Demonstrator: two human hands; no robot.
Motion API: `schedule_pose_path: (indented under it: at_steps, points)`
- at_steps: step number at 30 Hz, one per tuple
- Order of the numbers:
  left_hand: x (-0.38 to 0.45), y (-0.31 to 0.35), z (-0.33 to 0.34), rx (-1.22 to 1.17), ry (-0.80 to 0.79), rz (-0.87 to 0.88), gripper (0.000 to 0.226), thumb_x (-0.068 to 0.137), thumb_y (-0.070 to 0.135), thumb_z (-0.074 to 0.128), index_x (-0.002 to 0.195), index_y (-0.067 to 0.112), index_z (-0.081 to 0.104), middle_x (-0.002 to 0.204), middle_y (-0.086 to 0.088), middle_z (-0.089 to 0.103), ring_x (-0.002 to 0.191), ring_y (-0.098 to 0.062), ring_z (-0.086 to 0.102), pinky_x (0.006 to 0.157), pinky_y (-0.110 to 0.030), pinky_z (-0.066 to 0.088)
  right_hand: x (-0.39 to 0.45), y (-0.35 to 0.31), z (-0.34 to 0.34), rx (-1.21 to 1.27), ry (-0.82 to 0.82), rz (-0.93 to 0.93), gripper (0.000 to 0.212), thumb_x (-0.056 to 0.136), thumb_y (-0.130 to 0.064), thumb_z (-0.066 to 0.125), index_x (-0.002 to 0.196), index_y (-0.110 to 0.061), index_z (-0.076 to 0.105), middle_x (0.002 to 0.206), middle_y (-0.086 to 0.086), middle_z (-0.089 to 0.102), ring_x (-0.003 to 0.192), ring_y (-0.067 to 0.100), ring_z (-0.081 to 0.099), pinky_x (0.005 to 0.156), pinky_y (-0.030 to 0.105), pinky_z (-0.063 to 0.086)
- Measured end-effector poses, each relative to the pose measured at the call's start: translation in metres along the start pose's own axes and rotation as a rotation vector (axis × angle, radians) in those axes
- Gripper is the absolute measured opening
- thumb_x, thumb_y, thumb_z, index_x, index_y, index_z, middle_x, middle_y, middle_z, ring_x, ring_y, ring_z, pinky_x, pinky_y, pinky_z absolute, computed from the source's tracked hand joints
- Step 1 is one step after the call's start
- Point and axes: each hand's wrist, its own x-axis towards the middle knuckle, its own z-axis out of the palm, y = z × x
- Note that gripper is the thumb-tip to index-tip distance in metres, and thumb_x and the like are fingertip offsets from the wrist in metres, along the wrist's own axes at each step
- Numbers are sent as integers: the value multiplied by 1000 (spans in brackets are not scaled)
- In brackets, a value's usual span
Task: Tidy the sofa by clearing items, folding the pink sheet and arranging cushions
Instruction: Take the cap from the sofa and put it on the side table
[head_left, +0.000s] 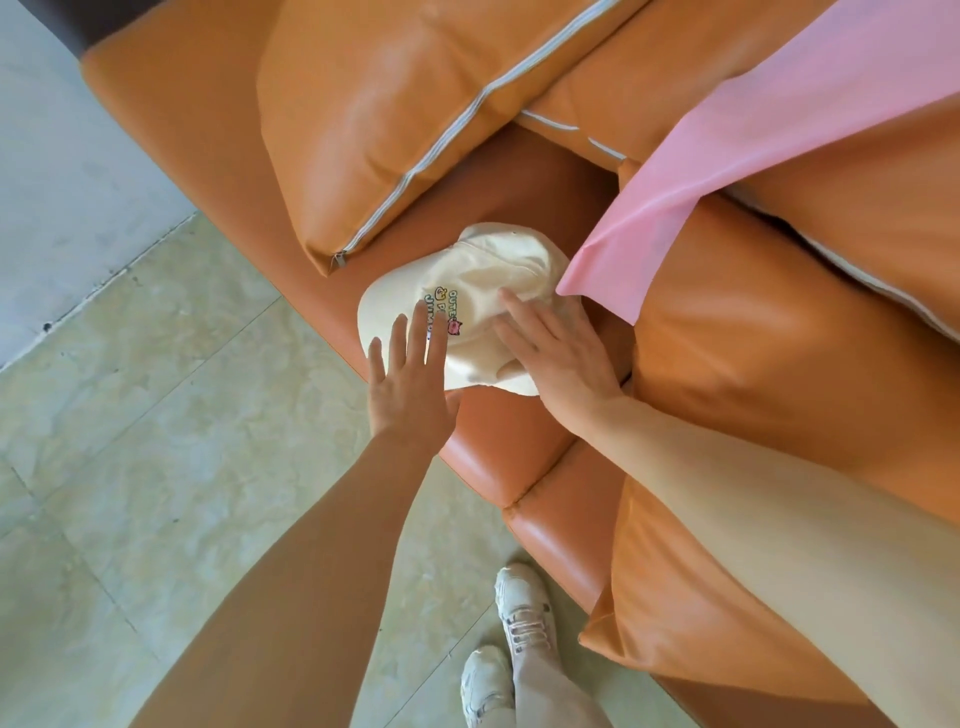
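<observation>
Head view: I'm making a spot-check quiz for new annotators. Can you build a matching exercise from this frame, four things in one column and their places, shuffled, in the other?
Things:
1. cream cap
2. pink sheet
3. white shoes
4. zipped cushion

Places:
A. on the tiled floor beside the sofa
B. on the seat edge, under both hands
C. draped over cushions at upper right
D. leaning against the sofa back at upper middle

Pairs: 1-B, 2-C, 3-A, 4-D
</observation>
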Motion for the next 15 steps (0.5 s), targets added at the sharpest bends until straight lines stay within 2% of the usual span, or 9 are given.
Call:
schedule_pose_path:
  at_steps: [3,5,7,9,11,12,14,15]
  points:
    - [17,5,3,-57,61,42,88,94,45,51,152,18,-9,161,-8,-8,148,-26,0,120,-43,10,7,-3,6,2,23,44,56,66,-8,71,120,-12,59,143,12,47,111,33,54,101,54,38]
    - [25,4,6,-88,129,93,84,89,37,63,153,15,15,159,-14,11,146,-31,15,117,-45,21,11,-4,12,32,69,35,44,65,-4,71,107,-11,65,128,12,57,101,32,58,94,52,44]
    - [28,0,13,-112,212,151,75,79,29,76,142,10,42,150,-19,34,137,-38,34,108,-48,37,13,-1,15,81,138,-6,31,62,3,71,90,-9,66,108,13,63,91,32,61,85,49,48]
    - [29,-7,18,-110,260,210,64,74,19,80,132,7,54,140,-19,48,129,-41,45,98,-48,47,10,1,15,106,162,-35,29,57,5,69,82,-8,67,99,12,65,87,32,63,80,47,51]
    - [28,-12,16,-103,342,273,53,73,-2,73,124,5,61,134,-19,55,123,-42,51,92,-47,51,6,0,13,118,160,-45,30,53,6,68,79,-8,66,93,9,65,84,29,63,71,41,52]
    - [27,-14,13,-114,380,306,50,72,-11,62,120,4,64,130,-19,58,119,-43,54,89,-47,52,4,-1,12,129,161,-42,30,53,7,68,78,-8,66,90,7,64,81,28,63,65,37,51]
    - [27,-18,6,-125,432,382,50,68,-16,44,108,1,69,119,-19,65,109,-43,61,82,-46,54,0,-4,9,153,169,-31,31,52,11,65,77,-8,64,84,6,62,78,27,61,53,33,47]
    - [25,-19,1,-112,440,420,49,66,-15,42,102,0,71,112,-18,68,102,-41,64,79,-44,55,-2,-6,7,162,173,-27,33,51,12,61,77,-7,64,82,6,60,77,28,61,50,33,46]
